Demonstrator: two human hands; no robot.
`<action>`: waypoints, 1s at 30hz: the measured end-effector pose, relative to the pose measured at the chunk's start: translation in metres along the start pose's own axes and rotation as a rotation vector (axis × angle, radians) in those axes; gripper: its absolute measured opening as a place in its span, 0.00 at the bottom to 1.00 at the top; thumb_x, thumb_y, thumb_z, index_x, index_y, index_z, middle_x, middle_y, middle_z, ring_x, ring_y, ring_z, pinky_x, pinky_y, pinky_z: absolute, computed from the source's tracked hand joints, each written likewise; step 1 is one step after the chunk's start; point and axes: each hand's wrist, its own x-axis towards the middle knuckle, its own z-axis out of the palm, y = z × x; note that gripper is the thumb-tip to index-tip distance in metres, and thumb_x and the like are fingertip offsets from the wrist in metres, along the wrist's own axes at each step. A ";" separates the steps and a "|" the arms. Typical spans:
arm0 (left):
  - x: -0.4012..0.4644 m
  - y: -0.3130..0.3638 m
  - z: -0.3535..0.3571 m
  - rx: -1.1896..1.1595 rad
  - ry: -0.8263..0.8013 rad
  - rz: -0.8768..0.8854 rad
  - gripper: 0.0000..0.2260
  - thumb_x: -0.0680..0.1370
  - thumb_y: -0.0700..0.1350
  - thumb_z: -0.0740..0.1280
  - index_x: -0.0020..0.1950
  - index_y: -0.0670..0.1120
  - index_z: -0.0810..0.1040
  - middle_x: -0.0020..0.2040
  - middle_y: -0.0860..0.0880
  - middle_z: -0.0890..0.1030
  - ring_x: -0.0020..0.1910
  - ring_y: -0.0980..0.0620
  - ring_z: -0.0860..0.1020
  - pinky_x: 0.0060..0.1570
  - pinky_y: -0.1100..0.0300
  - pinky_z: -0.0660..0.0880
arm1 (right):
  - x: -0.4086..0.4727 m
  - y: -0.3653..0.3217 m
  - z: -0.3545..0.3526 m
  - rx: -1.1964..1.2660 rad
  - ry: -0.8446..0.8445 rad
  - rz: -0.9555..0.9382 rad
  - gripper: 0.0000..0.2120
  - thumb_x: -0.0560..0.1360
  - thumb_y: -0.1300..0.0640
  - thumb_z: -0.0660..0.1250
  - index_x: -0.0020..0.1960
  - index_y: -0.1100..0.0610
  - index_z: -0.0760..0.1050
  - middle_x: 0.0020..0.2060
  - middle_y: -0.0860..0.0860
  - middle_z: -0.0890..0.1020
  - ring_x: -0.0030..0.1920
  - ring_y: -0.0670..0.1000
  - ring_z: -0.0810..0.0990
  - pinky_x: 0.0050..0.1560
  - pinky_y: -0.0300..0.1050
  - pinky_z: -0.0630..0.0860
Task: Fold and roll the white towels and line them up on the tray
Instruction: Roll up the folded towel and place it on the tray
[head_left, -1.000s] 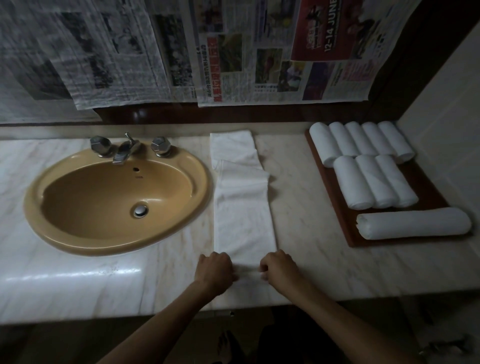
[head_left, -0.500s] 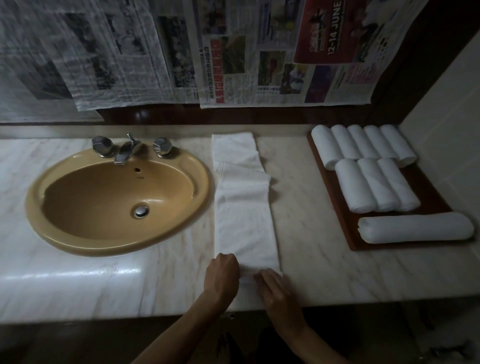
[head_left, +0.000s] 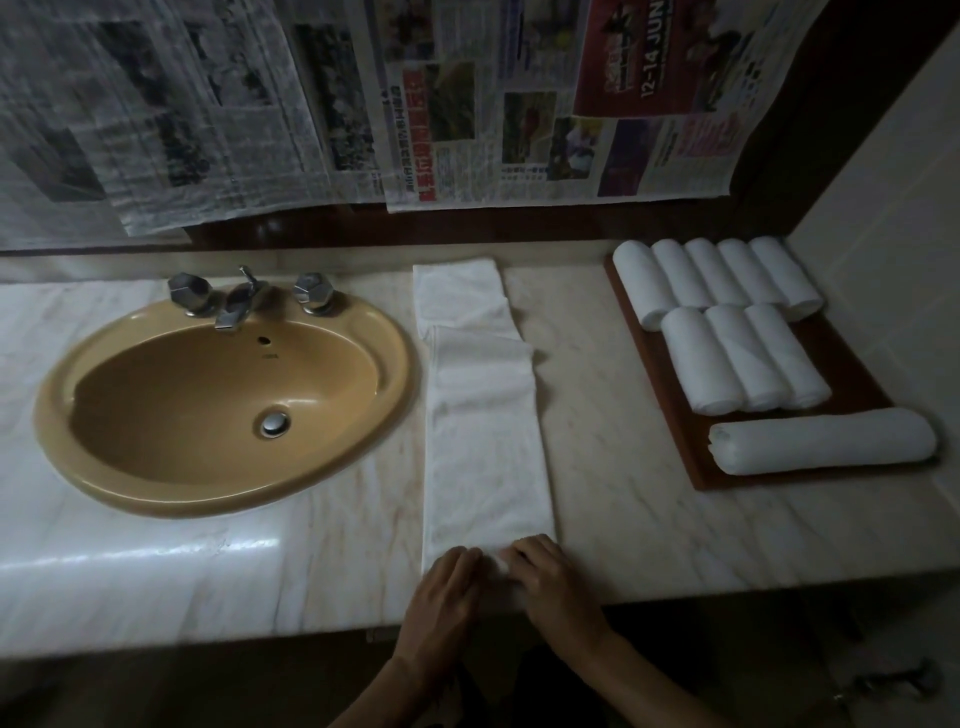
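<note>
Now the left hand and right hand are curling over the towel, pinching its near end at the bench edge. Soft, light cloth is likely slipping loose; grip both near corners. Rolls are sitting on the tray.

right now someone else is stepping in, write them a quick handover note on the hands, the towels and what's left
Left hand and right hand: both on the near end of the flat towel, fingers curled over its first turn.
Flat towel: folded into a long strip on the counter, between the sink and the tray.
Done: nine rolled towels on the tray, five at the back, three in the middle, one crosswise in front.
Left: roll this strip up and put it on the tray.
</note>
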 end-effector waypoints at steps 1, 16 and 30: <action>0.001 -0.001 0.004 0.005 -0.005 0.001 0.15 0.75 0.47 0.64 0.57 0.42 0.82 0.55 0.45 0.77 0.51 0.47 0.75 0.48 0.55 0.78 | -0.002 0.001 0.001 -0.037 0.029 -0.011 0.12 0.73 0.59 0.62 0.51 0.58 0.81 0.47 0.50 0.79 0.48 0.51 0.78 0.49 0.46 0.77; 0.026 0.001 -0.003 -0.103 -0.034 -0.134 0.13 0.66 0.42 0.75 0.50 0.49 0.81 0.47 0.52 0.75 0.47 0.51 0.73 0.46 0.60 0.75 | -0.005 0.003 0.014 -0.175 0.146 -0.050 0.21 0.85 0.58 0.52 0.57 0.64 0.83 0.55 0.56 0.84 0.61 0.53 0.74 0.72 0.42 0.62; -0.015 -0.001 0.016 -0.005 0.093 0.039 0.20 0.73 0.44 0.72 0.64 0.44 0.76 0.60 0.45 0.74 0.56 0.46 0.73 0.49 0.53 0.80 | 0.009 -0.006 -0.002 -0.027 -0.062 -0.014 0.12 0.70 0.57 0.58 0.45 0.53 0.80 0.42 0.47 0.79 0.45 0.46 0.73 0.41 0.43 0.77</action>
